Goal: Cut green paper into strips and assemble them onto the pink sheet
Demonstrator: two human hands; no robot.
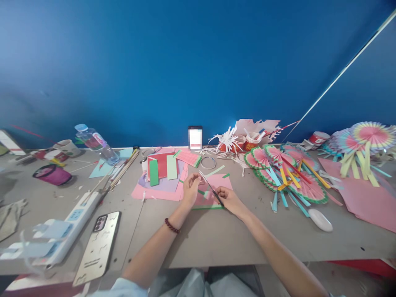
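My left hand (191, 190) is closed in a pinch beside the pale tip of a slim tool; what its fingers hold, if anything, is too small to make out. My right hand (229, 199) has its fingers closed on that slim dark-handled tool (213, 191), which slants up toward the left hand. Its exact kind does not show. Below both hands lies a pink sheet (221, 183) with green strips (203, 193) on it. Left of them, dark green (154, 172) and pale green paper pieces (172, 167) rest on red and lilac sheets. A pleated pink paper (187, 158) lies behind.
Pink pleated fans (266, 161) with coloured strips and a white mouse-shaped object (320, 220) lie to the right. Behind are a silver ring (208, 162), paper cups (252, 141) and a propped phone (195, 138). A power strip (74, 222), phone (99, 245) and bottle (97, 142) occupy the left.
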